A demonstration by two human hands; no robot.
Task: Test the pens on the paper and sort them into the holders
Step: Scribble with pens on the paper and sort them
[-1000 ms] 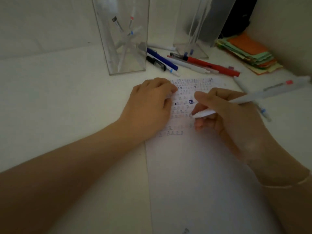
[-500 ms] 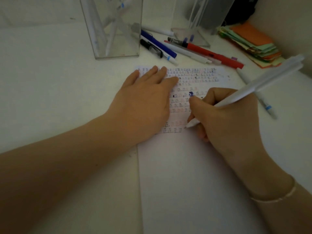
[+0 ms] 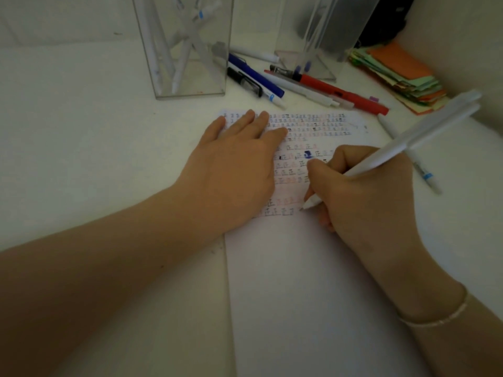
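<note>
A white sheet of paper [image 3: 299,281] lies on the table, its upper part filled with rows of small pen marks. My left hand [image 3: 239,170] rests flat on the sheet's left side, fingers straight. My right hand [image 3: 364,194] grips a white pen [image 3: 402,148] in a writing hold, its tip touching the paper at the end of the lowest row of marks. A clear holder [image 3: 187,47] at the back left holds several white pens. A second clear holder [image 3: 315,39] stands at the back centre. Loose pens [image 3: 299,83] lie between them, among them a blue, a black and a red one.
A stack of coloured paper notes [image 3: 400,77] lies at the back right by the wall. One white pen with a blue band [image 3: 422,170] lies on the table just right of my right hand. The table [image 3: 81,145] is white.
My left hand uncurled and now lies flat on the paper. My right hand brought the pen tip down to the lowest row of marks. The view moved closer.
</note>
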